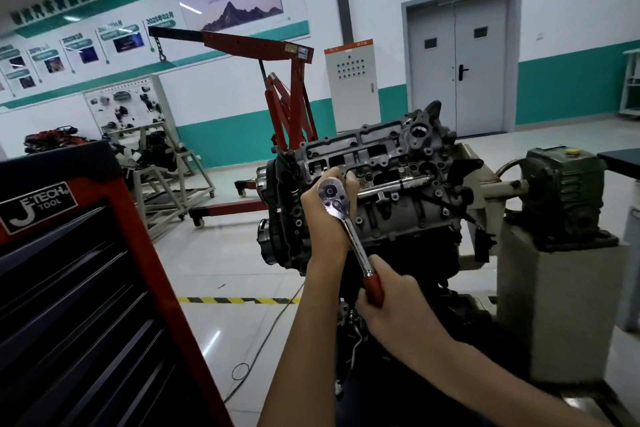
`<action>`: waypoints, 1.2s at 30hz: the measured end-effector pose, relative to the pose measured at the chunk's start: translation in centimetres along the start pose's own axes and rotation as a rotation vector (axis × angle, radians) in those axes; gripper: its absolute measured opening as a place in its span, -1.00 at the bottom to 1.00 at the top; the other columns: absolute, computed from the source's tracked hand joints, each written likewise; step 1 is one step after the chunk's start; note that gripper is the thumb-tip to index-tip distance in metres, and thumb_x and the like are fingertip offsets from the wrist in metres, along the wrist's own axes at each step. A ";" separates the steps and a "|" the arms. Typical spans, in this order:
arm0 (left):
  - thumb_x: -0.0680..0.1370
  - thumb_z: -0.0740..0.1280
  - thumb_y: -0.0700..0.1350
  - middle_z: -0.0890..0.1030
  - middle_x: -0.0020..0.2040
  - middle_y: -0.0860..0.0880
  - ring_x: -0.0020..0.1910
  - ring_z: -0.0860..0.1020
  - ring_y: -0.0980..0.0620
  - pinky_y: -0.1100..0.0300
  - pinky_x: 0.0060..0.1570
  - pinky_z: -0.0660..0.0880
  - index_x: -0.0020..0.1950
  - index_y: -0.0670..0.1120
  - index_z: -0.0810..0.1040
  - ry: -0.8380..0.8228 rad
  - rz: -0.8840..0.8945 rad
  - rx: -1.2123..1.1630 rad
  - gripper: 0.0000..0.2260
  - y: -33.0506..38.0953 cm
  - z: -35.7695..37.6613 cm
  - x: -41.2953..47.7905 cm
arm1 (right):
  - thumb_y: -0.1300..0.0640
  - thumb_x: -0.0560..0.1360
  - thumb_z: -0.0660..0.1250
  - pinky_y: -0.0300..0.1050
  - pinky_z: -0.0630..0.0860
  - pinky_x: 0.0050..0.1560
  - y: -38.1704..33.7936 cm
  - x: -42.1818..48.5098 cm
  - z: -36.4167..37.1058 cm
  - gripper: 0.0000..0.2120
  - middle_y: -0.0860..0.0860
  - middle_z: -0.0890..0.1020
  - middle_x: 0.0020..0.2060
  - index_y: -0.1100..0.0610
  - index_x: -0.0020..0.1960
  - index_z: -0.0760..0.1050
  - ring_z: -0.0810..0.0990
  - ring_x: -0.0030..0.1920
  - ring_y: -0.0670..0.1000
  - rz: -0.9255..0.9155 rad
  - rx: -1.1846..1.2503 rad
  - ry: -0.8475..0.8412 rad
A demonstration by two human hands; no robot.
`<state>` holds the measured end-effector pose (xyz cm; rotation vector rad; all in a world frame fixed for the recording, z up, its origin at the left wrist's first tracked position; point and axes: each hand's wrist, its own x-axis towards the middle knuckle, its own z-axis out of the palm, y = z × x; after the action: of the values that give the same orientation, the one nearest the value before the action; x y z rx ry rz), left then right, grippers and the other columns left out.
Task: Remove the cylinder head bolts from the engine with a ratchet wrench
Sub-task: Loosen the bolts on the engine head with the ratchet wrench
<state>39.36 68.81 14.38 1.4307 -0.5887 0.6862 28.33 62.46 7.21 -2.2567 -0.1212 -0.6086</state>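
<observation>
The left hand (323, 218) holds the shiny head of the ratchet wrench (347, 219) against the engine (398, 208). The right hand (394, 308) grips its red handle.

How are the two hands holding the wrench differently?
The left hand cups the shiny round head of the ratchet wrench, up against the engine. The right hand grips the red handle at the other end. The left hand is higher and farther from the camera, while the right hand is lower and nearer. Both hold the same wrench.
</observation>
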 end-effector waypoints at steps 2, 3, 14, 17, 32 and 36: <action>0.56 0.26 -0.36 0.27 -0.49 0.16 -0.45 0.26 0.24 0.32 -0.36 0.31 -0.44 0.01 0.30 -0.062 -0.004 -0.084 -0.56 -0.3 -0.5 -0.2 | 0.16 0.41 0.26 -0.01 0.50 -0.33 0.3 0.7 -2.1 -0.76 0.02 0.44 -0.41 -0.05 -0.19 0.18 0.49 -0.40 0.13 -0.036 -0.106 -0.060; 0.55 0.29 -0.32 0.26 -0.50 0.15 -0.45 0.23 0.22 0.30 -0.36 0.25 -0.43 0.05 0.28 -0.072 -0.020 -0.112 -0.56 -0.6 -0.6 -0.1 | 0.15 0.41 0.26 -0.05 0.50 -0.34 0.5 1.4 -4.0 -0.75 0.01 0.46 -0.39 -0.08 -0.17 0.18 0.52 -0.39 0.12 -0.081 -0.215 -0.106; 0.54 0.31 -0.30 0.27 -0.47 0.02 -0.43 0.23 0.14 0.31 -0.38 0.22 -0.41 -0.16 0.28 -0.101 0.015 -0.090 -0.64 -0.2 0.2 -0.5 | 0.10 0.48 0.24 -0.26 0.47 -0.41 1.1 3.7 -10.8 -0.88 -0.11 0.45 -0.41 -0.04 -0.07 0.30 0.50 -0.42 -0.12 -0.191 -0.676 -0.070; 0.56 0.30 -0.31 0.30 -0.50 0.15 -0.46 0.26 0.20 0.37 -0.38 0.26 -0.41 -0.06 0.30 -0.051 0.010 -0.138 -0.62 0.0 0.6 -0.8 | 0.11 0.43 0.27 -0.04 0.51 -0.32 0.7 0.5 -3.6 -0.86 0.04 0.49 -0.38 0.03 -0.12 0.29 0.51 -0.39 0.10 -0.001 -0.193 -0.058; 0.51 0.33 -0.33 0.31 -0.50 0.12 -0.44 0.24 0.18 0.29 -0.37 0.23 -0.43 -0.03 0.28 -0.155 0.056 -0.023 -0.60 -0.2 -0.2 -0.1 | 0.12 0.49 0.24 -0.30 0.43 -0.40 -0.1 6.6 -14.5 -0.89 -0.15 0.40 -0.45 0.00 0.00 0.36 0.44 -0.44 -0.19 -0.313 -0.880 -0.069; 0.54 0.31 -0.31 0.29 -0.52 0.16 -0.47 0.24 0.22 0.38 -0.38 0.24 -0.42 0.07 0.26 -0.069 0.008 -0.091 -0.55 0.0 -0.1 -0.7 | 0.10 0.46 0.24 -0.07 0.55 -0.30 1.3 1.9 -6.4 -0.86 -0.03 0.50 -0.36 -0.01 -0.05 0.27 0.56 -0.36 0.04 -0.096 -0.475 -0.062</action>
<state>38.89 68.84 13.90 1.3723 -0.6718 0.6110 27.84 56.78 10.99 -2.7427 -0.1259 -0.6720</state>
